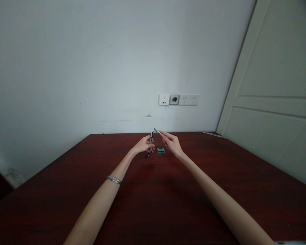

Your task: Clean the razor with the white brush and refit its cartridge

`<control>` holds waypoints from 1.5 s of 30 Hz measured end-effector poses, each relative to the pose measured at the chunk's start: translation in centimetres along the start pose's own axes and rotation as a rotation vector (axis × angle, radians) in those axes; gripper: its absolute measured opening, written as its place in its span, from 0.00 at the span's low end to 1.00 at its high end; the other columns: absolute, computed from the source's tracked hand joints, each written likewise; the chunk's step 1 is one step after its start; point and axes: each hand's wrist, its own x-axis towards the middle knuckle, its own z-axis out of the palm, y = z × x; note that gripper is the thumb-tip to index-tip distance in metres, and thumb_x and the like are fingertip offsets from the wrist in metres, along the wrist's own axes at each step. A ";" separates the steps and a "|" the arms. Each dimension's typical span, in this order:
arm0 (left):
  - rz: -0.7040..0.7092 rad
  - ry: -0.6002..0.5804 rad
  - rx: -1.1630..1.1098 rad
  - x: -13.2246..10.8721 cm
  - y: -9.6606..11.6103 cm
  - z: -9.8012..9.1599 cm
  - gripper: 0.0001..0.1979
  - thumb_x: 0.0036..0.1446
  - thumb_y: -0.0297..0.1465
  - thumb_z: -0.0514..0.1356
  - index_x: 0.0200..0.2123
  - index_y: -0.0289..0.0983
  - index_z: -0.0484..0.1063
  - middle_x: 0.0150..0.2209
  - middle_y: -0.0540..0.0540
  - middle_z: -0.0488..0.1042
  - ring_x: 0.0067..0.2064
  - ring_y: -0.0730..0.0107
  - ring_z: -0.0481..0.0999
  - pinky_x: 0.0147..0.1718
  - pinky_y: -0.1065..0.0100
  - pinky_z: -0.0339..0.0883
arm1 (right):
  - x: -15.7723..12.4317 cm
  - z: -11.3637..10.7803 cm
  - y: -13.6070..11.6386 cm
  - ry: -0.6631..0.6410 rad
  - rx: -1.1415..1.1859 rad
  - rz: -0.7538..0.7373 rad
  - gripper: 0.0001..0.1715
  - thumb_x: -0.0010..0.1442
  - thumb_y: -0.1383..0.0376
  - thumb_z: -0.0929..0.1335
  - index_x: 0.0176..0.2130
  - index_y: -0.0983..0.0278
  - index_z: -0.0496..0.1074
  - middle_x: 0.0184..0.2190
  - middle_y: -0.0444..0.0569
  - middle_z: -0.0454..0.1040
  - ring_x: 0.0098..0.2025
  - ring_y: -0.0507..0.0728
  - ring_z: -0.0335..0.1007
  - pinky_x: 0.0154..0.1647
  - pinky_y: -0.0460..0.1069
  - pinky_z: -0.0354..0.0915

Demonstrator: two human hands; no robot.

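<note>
In the head view, my left hand (143,145) is closed around a slim black-and-white strip-like object (151,140). It stands roughly upright, bent at its top, and a dark end sticks out below my fingers; its exact kind is too small to make out. My right hand (172,143) pinches a thin pale stick with a grey tip (156,130), slanting up to the left. That tip is close to the bent top of the strip-like object; whether they touch I cannot tell. Between and just below my hands, a small flat clear case (161,151) with teal and pinkish parts lies on the table.
The dark red wooden table (153,204) runs back to a pale wall with a row of sockets and switches (179,99). To the right stands a white panelled door (275,102). A thin pale strip (214,134) lies at the table's back right edge.
</note>
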 end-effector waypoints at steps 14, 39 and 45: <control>0.050 0.057 0.046 0.2 -0.3 0.0 0.15 0.48 0.27 0.62 0.38 0.35 0.60 0.24 0.49 0.72 0.25 0.69 0.76 0.20 0.74 0.67 | -0.4 -1.6 1.5 0.108 -0.639 -0.265 0.22 0.62 0.61 0.58 0.53 0.58 0.69 0.27 0.49 0.70 0.29 0.54 0.65 0.33 0.46 0.59; 0.415 0.180 0.594 -1.5 2.4 -0.1 0.11 0.54 0.21 0.48 0.33 0.36 0.69 0.29 0.48 0.71 0.32 0.70 0.70 0.33 0.74 0.58 | 0.7 -3.0 -3.0 -0.154 -0.574 -0.164 0.29 0.53 0.45 0.63 0.21 0.66 0.73 0.18 0.46 0.69 0.24 0.51 0.59 0.26 0.46 0.52; 0.478 0.201 0.569 -1.4 2.7 -0.5 0.09 0.54 0.21 0.50 0.33 0.34 0.69 0.30 0.48 0.72 0.33 0.72 0.70 0.34 0.74 0.59 | 0.7 -4.5 -2.1 -0.114 -0.570 -0.158 0.28 0.53 0.46 0.65 0.21 0.66 0.74 0.20 0.47 0.72 0.25 0.52 0.62 0.27 0.46 0.53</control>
